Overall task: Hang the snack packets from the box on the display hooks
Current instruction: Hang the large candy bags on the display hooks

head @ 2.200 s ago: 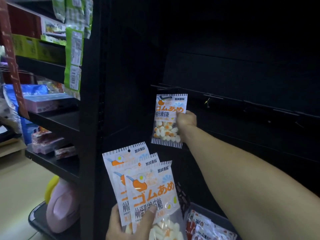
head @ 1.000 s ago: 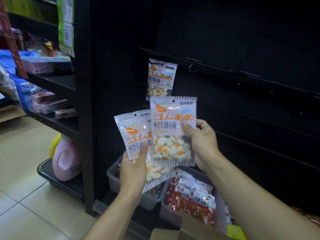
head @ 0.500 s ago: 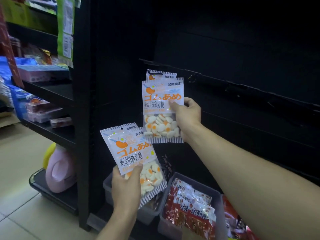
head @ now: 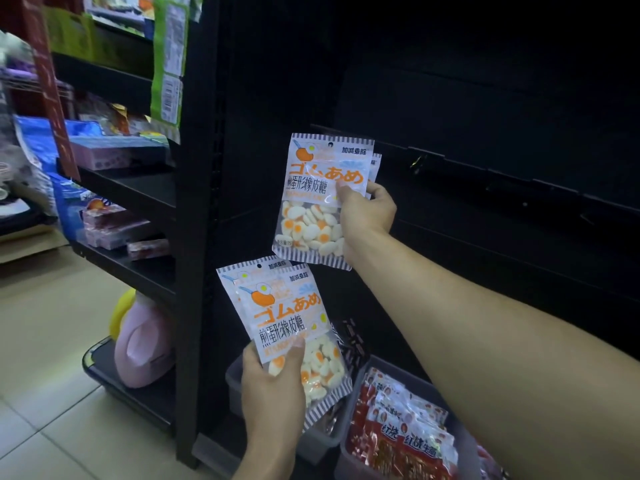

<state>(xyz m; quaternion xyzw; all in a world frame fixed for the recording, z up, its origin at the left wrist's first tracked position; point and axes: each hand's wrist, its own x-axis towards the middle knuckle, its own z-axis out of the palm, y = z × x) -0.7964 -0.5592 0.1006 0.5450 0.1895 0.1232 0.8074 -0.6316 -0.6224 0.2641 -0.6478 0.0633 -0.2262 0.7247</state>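
Observation:
My right hand (head: 367,216) pinches a white and orange packet of egg-shaped gummies (head: 318,199) by its right side and holds it up against the dark display wall. The edge of another such packet (head: 375,164) hanging there peeks out behind it. The hook itself is hidden by the packets. Lower down, my left hand (head: 273,386) grips two more gummy packets (head: 284,320), fanned one behind the other, thumb on the front one.
A black hook rail (head: 485,171) runs right along the dark wall. Below stand a grey bin (head: 322,441) and a bin of red snack packets (head: 405,431). A black shelf post (head: 197,237) is to the left, with stocked shelves and a pink bottle (head: 142,348) beyond.
My right hand took one packet from the stack in my left hand and raised it up to the hanging packet on the wall. The left hand stayed low with two packets.

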